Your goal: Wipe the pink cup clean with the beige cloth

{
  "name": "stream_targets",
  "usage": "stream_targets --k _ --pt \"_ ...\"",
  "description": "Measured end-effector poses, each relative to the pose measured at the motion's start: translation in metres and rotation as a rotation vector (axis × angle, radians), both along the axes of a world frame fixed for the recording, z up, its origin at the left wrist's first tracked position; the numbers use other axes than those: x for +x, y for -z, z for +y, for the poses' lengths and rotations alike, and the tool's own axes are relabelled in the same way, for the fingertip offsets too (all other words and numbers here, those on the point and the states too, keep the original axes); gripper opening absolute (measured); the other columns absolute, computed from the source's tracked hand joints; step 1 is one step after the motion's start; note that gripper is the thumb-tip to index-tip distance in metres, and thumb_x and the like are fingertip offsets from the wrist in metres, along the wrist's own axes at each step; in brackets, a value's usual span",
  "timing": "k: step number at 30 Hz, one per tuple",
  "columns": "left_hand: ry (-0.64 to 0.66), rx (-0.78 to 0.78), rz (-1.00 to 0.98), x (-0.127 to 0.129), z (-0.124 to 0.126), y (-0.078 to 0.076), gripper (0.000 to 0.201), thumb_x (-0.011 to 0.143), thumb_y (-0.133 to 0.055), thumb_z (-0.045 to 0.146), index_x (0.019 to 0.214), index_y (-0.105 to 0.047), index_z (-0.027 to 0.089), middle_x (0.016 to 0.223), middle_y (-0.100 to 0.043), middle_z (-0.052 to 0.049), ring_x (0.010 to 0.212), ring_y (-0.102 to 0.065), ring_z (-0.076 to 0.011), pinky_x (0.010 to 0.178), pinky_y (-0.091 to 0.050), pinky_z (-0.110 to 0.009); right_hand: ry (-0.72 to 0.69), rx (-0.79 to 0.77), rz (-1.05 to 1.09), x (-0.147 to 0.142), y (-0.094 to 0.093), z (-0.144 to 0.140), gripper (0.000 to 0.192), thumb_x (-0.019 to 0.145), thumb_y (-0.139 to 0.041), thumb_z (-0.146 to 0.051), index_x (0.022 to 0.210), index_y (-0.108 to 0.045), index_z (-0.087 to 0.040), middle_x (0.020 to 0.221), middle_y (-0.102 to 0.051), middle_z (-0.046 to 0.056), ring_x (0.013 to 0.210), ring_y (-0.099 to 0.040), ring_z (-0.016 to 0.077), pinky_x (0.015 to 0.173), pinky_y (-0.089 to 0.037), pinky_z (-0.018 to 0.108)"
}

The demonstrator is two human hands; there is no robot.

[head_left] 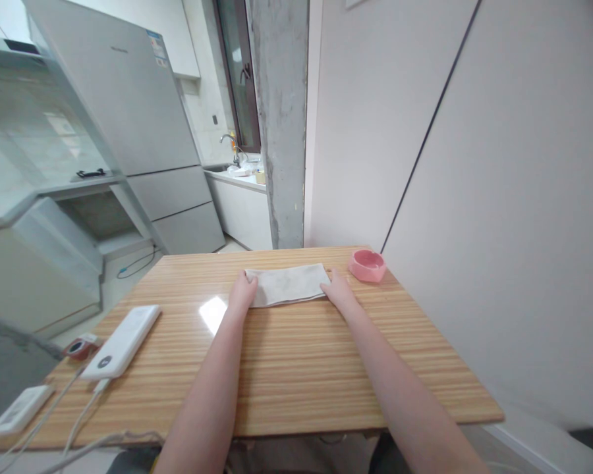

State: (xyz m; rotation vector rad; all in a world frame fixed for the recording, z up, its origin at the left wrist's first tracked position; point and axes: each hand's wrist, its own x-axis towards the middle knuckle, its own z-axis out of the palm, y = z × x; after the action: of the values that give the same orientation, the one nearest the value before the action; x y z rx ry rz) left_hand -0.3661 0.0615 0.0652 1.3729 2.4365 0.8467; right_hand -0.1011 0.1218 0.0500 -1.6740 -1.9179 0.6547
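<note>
A pale grey folded cloth [289,284] lies flat near the far edge of the wooden table [286,368]. My left hand [242,291] rests on the cloth's left end, fingers bent over its edge. My right hand [337,291] presses on the cloth's right end. Both arms stretch out across the table. A pink ashtray [366,265] stands just right of my right hand, near the far right corner.
A white power bank [123,341] with cables lies at the table's left, beside a small red object [80,347] and a white device [20,409]. A white wall runs along the right. A fridge [138,125] and a sink counter [240,178] stand beyond.
</note>
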Motion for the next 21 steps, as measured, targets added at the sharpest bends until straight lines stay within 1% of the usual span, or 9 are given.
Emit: stream_targets --k 3,5,7,11,13,15,16,18,21 --pt "-0.013 0.018 0.003 0.0006 -0.0022 -0.0038 0.025 0.085 -0.043 0.031 0.105 -0.05 0.017 0.1 -0.067 -0.015 0.095 -0.064 -0.0273 0.075 -0.045 -0.033 0.021 0.01 -0.061 0.0001 0.0008 -0.0001 0.037 0.077 -0.058 -0.023 0.112 -0.052 -0.016 0.097 -0.068 0.008 0.091 -0.063 0.0219 0.073 -0.043 0.027" --pt "-0.035 0.043 0.011 0.0014 -0.0034 -0.0054 0.025 0.087 -0.04 0.031 0.107 -0.048 0.018 0.093 -0.067 -0.012 0.087 -0.065 -0.0261 0.071 -0.045 -0.032 0.031 0.019 -0.088 0.0005 0.0011 -0.0003 0.031 0.077 -0.059 -0.026 0.106 -0.053 -0.017 0.097 -0.067 0.008 0.092 -0.062 0.0219 0.072 -0.042 0.027" --pt "-0.027 0.051 0.032 0.0021 -0.0037 -0.0054 0.023 0.086 -0.04 0.029 0.105 -0.048 0.018 0.089 -0.067 -0.011 0.083 -0.065 -0.0248 0.069 -0.044 -0.031 0.034 0.015 -0.105 0.0009 0.0008 -0.0004 0.027 0.077 -0.059 -0.027 0.102 -0.054 -0.017 0.097 -0.067 0.008 0.091 -0.062 0.0218 0.071 -0.041 0.027" --pt "0.069 -0.018 0.09 0.0023 -0.0027 -0.0031 0.015 0.083 -0.043 0.027 0.089 -0.054 0.019 0.091 -0.068 -0.011 0.087 -0.063 -0.0226 0.07 -0.043 -0.028 0.036 0.0 -0.131 0.0011 0.0001 0.0 0.024 0.079 -0.058 -0.028 0.099 -0.055 -0.017 0.094 -0.067 0.008 0.091 -0.062 0.0222 0.07 -0.04 0.027" --pt "0.113 -0.07 0.09 0.0015 -0.0027 -0.0032 0.019 0.084 -0.043 0.032 0.08 -0.057 0.019 0.087 -0.069 -0.01 0.084 -0.064 -0.0226 0.069 -0.043 -0.028 0.036 -0.002 -0.132 0.001 0.0005 0.0004 0.024 0.078 -0.058 -0.028 0.1 -0.055 -0.017 0.094 -0.067 0.008 0.091 -0.062 0.0221 0.07 -0.04 0.027" --pt "0.142 -0.117 0.077 0.0004 -0.0033 -0.0047 0.022 0.082 -0.047 0.035 0.074 -0.059 0.019 0.084 -0.07 -0.011 0.082 -0.064 -0.0239 0.068 -0.044 -0.029 0.038 -0.003 -0.127 0.0009 0.0006 0.0006 0.024 0.078 -0.057 -0.027 0.1 -0.055 -0.017 0.095 -0.067 0.008 0.09 -0.062 0.0219 0.07 -0.04 0.027" --pt "0.149 -0.134 0.07 -0.0002 -0.0037 -0.0057 0.02 0.08 -0.05 0.035 0.075 -0.06 0.018 0.085 -0.07 -0.011 0.083 -0.065 -0.025 0.068 -0.045 -0.029 0.039 -0.004 -0.124 0.0009 0.0004 0.0005 0.024 0.078 -0.057 -0.026 0.1 -0.055 -0.018 0.096 -0.067 0.008 0.09 -0.062 0.0218 0.07 -0.04 0.027" --pt "0.146 -0.141 0.066 -0.0012 -0.0041 -0.0077 0.018 0.077 -0.053 0.03 0.084 -0.063 0.017 0.093 -0.071 -0.013 0.089 -0.065 -0.0267 0.073 -0.046 -0.03 0.043 -0.009 -0.123 0.0009 -0.0008 -0.0002 0.023 0.078 -0.055 -0.023 0.1 -0.055 -0.018 0.096 -0.067 0.008 0.09 -0.062 0.0217 0.069 -0.04 0.027" --pt "0.082 -0.022 0.07 -0.0028 -0.0036 -0.0083 0.031 0.08 -0.048 0.026 0.107 -0.061 0.015 0.11 -0.067 -0.015 0.104 -0.062 -0.0267 0.084 -0.046 -0.031 0.049 -0.031 -0.136 -0.0001 -0.0038 -0.0021 0.023 0.078 -0.051 -0.021 0.101 -0.054 -0.019 0.094 -0.067 0.008 0.09 -0.062 0.0221 0.068 -0.04 0.027"
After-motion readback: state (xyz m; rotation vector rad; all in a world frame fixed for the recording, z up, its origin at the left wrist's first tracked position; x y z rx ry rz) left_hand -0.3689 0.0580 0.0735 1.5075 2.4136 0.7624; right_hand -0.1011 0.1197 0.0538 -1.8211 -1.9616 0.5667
